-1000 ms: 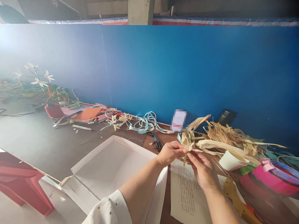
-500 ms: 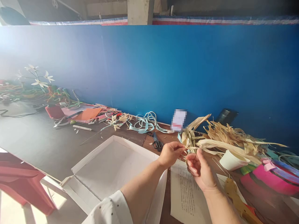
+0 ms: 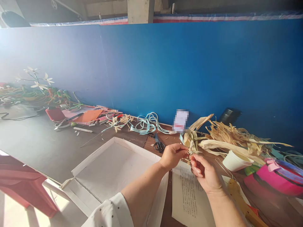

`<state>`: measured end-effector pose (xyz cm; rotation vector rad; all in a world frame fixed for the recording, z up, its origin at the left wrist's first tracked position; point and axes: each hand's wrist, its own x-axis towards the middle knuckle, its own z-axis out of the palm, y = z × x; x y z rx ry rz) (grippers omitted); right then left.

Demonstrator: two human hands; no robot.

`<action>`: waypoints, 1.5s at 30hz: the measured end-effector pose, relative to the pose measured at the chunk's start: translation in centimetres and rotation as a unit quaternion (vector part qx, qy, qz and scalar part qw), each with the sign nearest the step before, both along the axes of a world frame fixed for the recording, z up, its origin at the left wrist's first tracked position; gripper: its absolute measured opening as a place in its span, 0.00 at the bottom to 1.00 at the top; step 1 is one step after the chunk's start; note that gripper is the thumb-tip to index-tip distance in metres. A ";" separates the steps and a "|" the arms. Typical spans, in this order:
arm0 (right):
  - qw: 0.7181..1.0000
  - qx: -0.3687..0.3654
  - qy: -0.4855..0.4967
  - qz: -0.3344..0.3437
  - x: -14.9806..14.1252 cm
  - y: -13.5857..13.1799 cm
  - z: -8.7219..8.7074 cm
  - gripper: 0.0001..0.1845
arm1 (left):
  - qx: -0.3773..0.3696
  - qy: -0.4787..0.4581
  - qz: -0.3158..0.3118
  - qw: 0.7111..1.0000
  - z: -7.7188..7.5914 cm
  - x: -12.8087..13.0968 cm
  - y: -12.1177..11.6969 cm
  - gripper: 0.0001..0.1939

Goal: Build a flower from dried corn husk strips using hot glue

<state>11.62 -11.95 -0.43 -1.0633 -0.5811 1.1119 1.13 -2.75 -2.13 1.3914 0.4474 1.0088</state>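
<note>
My left hand [image 3: 173,156] is closed in a pinch on a small pale corn husk flower [image 3: 195,152], whose pointed strips stick out to the right. Close beside it, my right hand [image 3: 205,172] has its thumb and fingertips together at the flower's lower side; its other fingers are curled. What exactly the right fingertips grip is partly hidden. Dry corn husks [image 3: 233,137] lie in a heap just beyond both hands. Under the right hand is a printed sheet [image 3: 187,195], and black scissors [image 3: 159,144] rest left of the flower.
A shallow white box lid [image 3: 113,170] lies to the left. Off to the right stand a tilted white cup [image 3: 236,161] and a pink container [image 3: 276,176]. Finished husk flowers [image 3: 115,124], pale blue ribbon [image 3: 149,123] and coloured paper [image 3: 88,116] line the blue partition [image 3: 151,69].
My right thumb has come down from a raised position to meet the fingertips at the flower. The left hand keeps its pinch in nearly the same place.
</note>
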 end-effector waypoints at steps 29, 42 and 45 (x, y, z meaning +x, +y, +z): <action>0.999 0.010 0.028 0.029 -1.5 0.0 0.6 0.13 | 0.060 0.000 0.069 0.996 -0.2 0.2 -0.8 0.11; 0.992 -0.016 -0.123 -0.006 -1.8 0.0 0.5 0.15 | -0.055 -0.043 0.016 0.997 0.2 0.4 -0.9 0.15; 0.990 -0.012 -0.141 -0.012 -1.7 0.0 0.6 0.16 | -0.075 -0.058 0.003 0.996 0.2 0.5 -0.9 0.17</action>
